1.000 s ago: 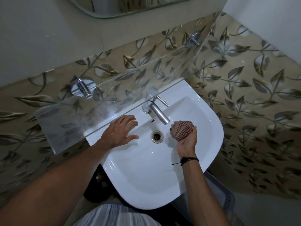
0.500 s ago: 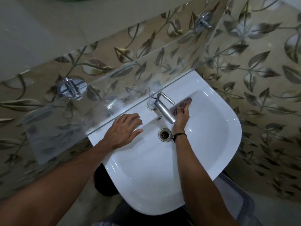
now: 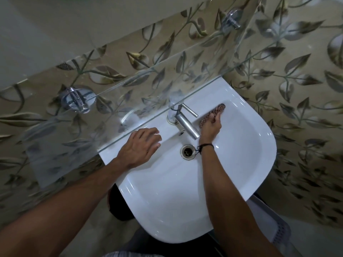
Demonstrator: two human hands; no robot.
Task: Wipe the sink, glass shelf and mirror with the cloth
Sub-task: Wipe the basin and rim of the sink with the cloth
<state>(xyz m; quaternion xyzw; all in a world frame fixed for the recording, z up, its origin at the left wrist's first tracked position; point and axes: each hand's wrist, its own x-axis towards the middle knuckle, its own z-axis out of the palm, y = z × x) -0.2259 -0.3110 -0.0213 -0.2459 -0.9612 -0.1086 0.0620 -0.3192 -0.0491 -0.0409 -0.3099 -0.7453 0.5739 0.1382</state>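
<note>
- Below the camera, a white sink (image 3: pixel 241 164) fixed to a leaf-patterned wall (image 3: pixel 297 71); its bowl holds only a metal drain (image 3: pixel 188 151) at the centre.
- Right hand (image 3: pixel 210 129) inside the bowl, fingers pressing a checked reddish cloth (image 3: pixel 213 114) flat against the back wall, just right of the chrome tap (image 3: pixel 182 119); the grip is flattened over the cloth, not curled.
- Left hand (image 3: pixel 140 146) open, palm down, on the sink's back-left rim, holding nothing.
- Tap spout juts over the bowl, partly covering the right hand.
- Glass shelf (image 3: pixel 115 101) overhangs the sink's back edge, carried on two chrome brackets (image 3: pixel 77 98).
- Black wrist cord (image 3: pixel 205 145) on the right arm.
</note>
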